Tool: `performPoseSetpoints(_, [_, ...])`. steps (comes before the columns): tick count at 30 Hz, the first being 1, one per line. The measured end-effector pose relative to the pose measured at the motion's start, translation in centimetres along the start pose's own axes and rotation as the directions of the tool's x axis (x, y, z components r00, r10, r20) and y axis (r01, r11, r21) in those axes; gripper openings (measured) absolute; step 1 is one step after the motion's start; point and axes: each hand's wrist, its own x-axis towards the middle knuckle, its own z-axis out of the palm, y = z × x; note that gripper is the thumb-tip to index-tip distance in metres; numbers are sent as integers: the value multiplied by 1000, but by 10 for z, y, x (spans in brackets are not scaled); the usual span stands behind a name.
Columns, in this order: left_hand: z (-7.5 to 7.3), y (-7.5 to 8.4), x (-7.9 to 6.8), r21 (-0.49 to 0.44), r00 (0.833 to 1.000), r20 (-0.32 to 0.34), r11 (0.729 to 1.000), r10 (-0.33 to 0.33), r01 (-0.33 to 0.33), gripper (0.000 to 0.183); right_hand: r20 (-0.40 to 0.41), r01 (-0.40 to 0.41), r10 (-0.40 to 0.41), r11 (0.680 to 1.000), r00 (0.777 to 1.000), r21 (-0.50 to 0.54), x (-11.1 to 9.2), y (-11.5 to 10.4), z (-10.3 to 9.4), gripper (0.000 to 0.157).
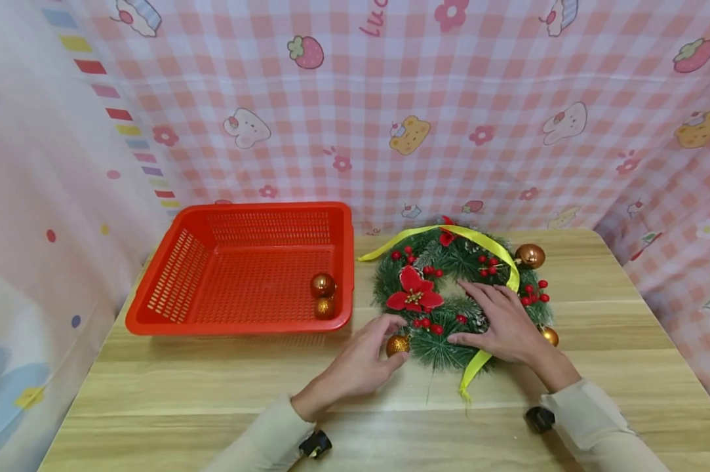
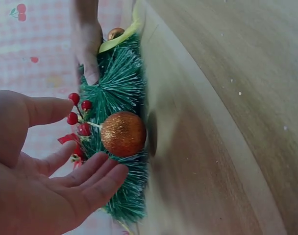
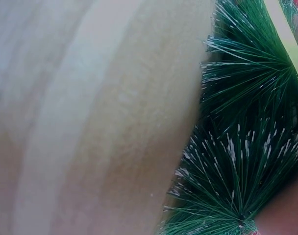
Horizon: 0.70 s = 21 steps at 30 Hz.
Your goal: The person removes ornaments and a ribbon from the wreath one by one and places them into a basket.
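Note:
A green wreath [image 1: 443,351] with red berries and a red poinsettia [image 1: 414,290] lies on the table. At its front left edge hangs a glittery copper ball [image 1: 398,345]; the left wrist view shows this ball [image 2: 123,133] close up. My left hand [image 1: 363,357] is beside it, thumb and fingers spread, with a gap between the fingertips and the ball in the left wrist view. My right hand [image 1: 499,324] rests on the wreath's right side, fingers extended. A yellow ribbon [image 1: 484,239] runs over the wreath. In the right wrist view, green needles [image 3: 242,166] fill the right side.
Left of the wreath stands a red plastic basket [image 1: 239,328] with a shiny copper ball [image 1: 322,285] and a glittery ball [image 1: 324,307] in its right front corner. Two more balls, one shiny [image 1: 530,255] and one gold [image 1: 549,336], sit at the wreath's right edge. A patterned curtain [image 1: 355,157] hangs behind the table.

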Motion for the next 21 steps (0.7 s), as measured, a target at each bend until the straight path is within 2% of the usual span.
performPoseSetpoints(7, [5,-7,7,48,998,-13,997,-54,55,37,10,9,-9,1000,1000,-4,1,2,0,101])
performPoseSetpoints(13, [8,-9,13,31,996,-23,996,-88,88,31,18,3,-3,1000,1000,-8,3,4,-1,101])
performPoseSetpoints(21, [9,-8,10,-4,988,-42,989,-145,145,32,26,4,-4,1000,1000,-9,3,3,1,101])
